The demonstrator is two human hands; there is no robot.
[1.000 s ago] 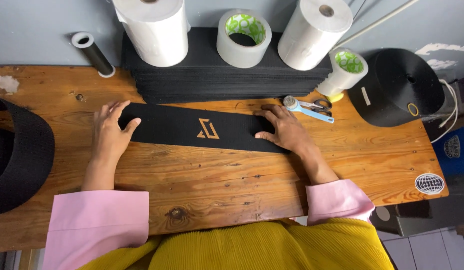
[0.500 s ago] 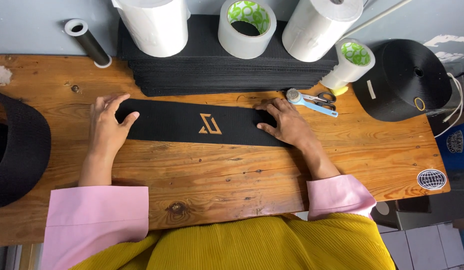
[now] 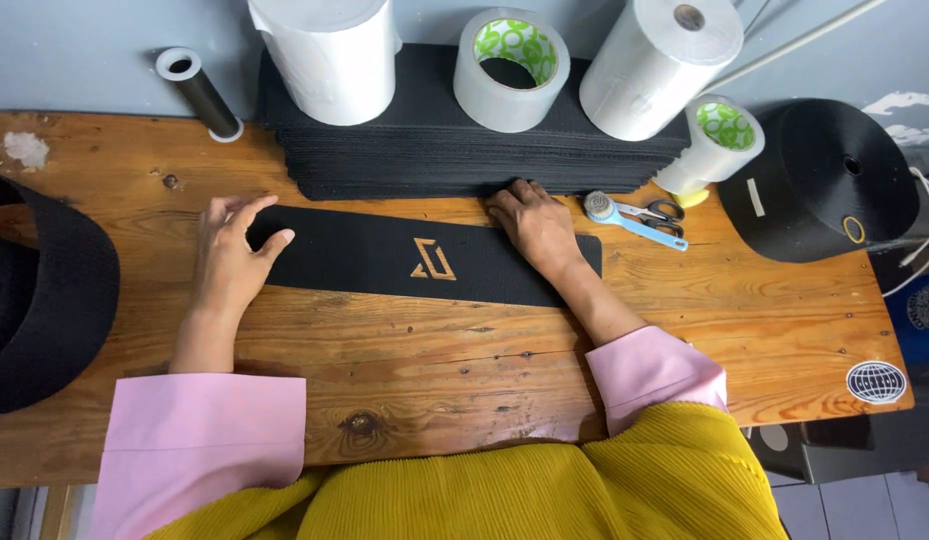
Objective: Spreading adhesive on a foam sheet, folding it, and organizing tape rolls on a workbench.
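Note:
A long black fabric strip [image 3: 374, 258] with a tan angular emblem [image 3: 434, 260] lies flat across the wooden table [image 3: 434, 370]. My left hand [image 3: 229, 260] rests palm down on the strip's left end, thumb spread onto the fabric. Over the strip's right part lies my right hand [image 3: 534, 225], its fingertips touching the front edge of a tall stack of similar black strips [image 3: 424, 150] behind it. Neither hand grips anything.
Two white paper rolls [image 3: 329, 55] [image 3: 659, 65] and a clear tape roll [image 3: 509, 65] stand on the stack. Scissors [image 3: 659, 212] and a small tape roll [image 3: 719, 140] lie to the right, beside a black webbing spool [image 3: 824, 180]. Another black roll [image 3: 34, 290] fills the left edge; a grey tube [image 3: 199, 95] stands at back left.
My right hand has slid left and away from me, from the strip's right end to the stack's front edge. The left hand stays on the strip's left end.

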